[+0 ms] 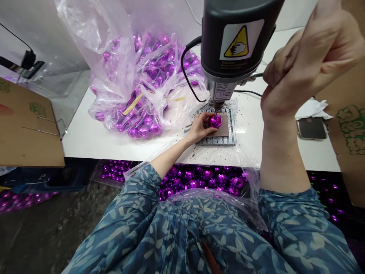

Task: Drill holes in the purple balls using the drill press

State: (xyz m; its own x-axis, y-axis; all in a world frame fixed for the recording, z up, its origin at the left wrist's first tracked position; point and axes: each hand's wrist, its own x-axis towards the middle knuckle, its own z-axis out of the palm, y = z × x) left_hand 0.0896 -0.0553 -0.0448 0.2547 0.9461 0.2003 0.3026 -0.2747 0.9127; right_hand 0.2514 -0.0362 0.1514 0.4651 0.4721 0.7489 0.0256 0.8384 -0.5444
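My left hand (200, 128) grips a shiny purple faceted ball (216, 121) between thumb and fingers. The ball rests on a brown square board (224, 131) lying on the slotted metal base (232, 137) of a drill press (234, 42). Directly above the ball is the drill's chuck (218, 105), its bit at the ball's top; whether it has entered cannot be seen. Raised at the right, my right hand (310, 57) is closed around the drill press's feed lever (258, 75), of which only a short metal part shows.
Clear plastic bags (148, 91) of purple balls lie at the back left. Below the table's front edge sit many more purple balls (205, 177) in plastic. Cardboard boxes (28, 125) flank the table. A phone (311, 128) and white tissue (313, 109) lie at right. Dark shavings surround the base.
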